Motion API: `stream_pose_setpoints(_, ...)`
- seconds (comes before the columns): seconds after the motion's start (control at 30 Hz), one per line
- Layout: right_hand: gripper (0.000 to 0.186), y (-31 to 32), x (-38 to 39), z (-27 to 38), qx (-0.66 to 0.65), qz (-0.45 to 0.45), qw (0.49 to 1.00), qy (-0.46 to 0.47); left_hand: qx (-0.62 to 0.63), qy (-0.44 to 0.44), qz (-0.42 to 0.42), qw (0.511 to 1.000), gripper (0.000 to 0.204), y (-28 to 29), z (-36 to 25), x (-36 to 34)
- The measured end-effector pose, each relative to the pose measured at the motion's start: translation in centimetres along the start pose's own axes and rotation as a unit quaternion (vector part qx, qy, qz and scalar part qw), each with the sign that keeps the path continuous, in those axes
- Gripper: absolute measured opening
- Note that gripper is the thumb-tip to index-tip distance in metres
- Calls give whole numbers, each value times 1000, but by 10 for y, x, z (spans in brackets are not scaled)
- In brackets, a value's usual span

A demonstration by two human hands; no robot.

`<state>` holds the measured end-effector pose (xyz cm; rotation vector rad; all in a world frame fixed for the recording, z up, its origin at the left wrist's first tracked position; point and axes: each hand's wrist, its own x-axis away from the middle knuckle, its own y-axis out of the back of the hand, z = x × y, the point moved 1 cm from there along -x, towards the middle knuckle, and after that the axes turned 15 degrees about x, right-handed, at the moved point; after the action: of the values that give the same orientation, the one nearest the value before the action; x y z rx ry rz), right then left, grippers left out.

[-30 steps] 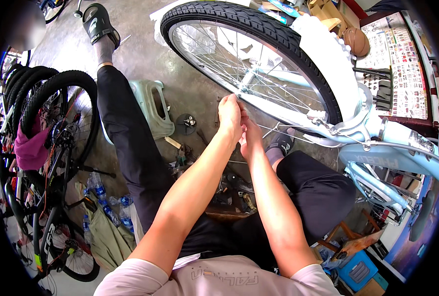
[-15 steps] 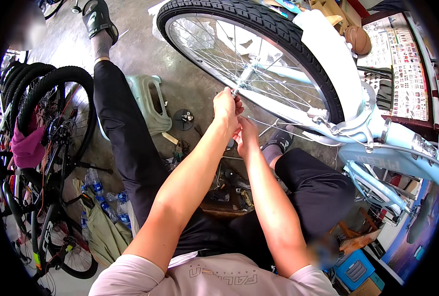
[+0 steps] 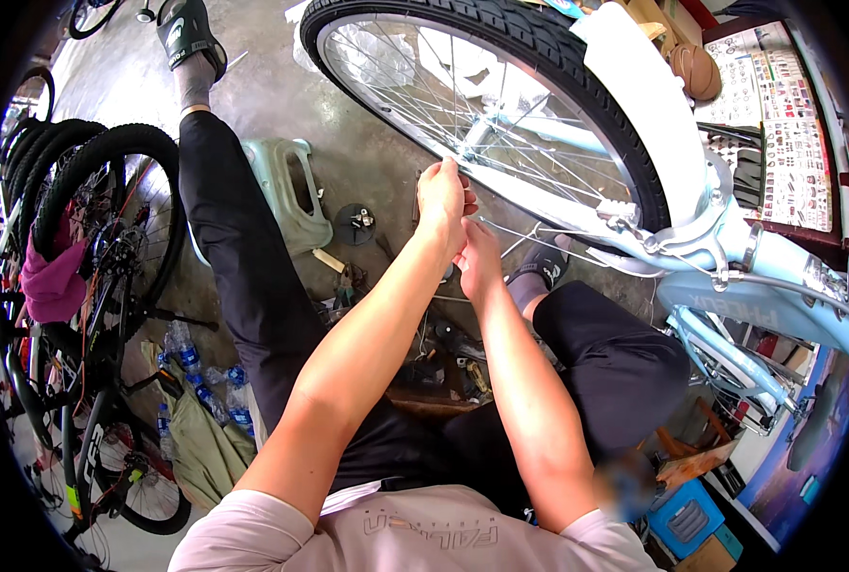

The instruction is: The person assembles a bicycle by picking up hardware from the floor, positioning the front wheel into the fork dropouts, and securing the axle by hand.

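In the head view, the bicycle wheel (image 3: pixel 488 131) should handle as a moderately heavy, rigid assembly: the black tyre (image 3: pixel 591 95) is likely firm and non-slip, whereas the thin spokes would bend under side load. The tyre or rim is judged the proper place to take hold. The pale fork blade (image 3: pixel 539 197) appears stiff, its smooth finish possibly slippery. The wheel lies ahead of both hands, extending to their right. The left hand (image 3: pixel 443 198) is curled at the fork end, near the hub; any part within it is hidden. The right hand (image 3: pixel 480 255) is just behind it, fingers bent toward it; whether it pinches anything cannot be told.
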<state>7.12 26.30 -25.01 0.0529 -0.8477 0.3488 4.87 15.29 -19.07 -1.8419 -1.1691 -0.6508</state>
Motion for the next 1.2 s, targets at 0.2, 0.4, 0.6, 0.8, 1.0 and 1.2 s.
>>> stream_pose_setpoints(0.2, 17, 0, 3, -5, 21, 3, 999, -37, 42, 43, -44, 997, 38, 7, 4, -19)
stream_pose_setpoints(0.4, 18, 3, -3, -10, 13, 5, 1000, 0, -22, -44, 14, 999, 32, 1, 2, 9)
stream_pose_setpoints(0.6, 17, 4, -2, -14, 23, 1, 999, -27, 33, 7, 11, 999, 27, 13, 3, -19)
stream_pose_setpoints(0.8, 17, 7, -8, -14, 17, -8, 1000, -20, -23, -56, 32, 998, 28, 7, 4, -5)
stream_pose_setpoints(1.0, 16, 0, 8, 4, 23, -20, 999, -10, -10, -20, 41, 999, 30, 19, 9, -18)
stream_pose_setpoints(1.2, 24, -6, 51, 43, 108, -100, 976, 161, -52, -23, 48, 997, 32, 36, -5, -8)
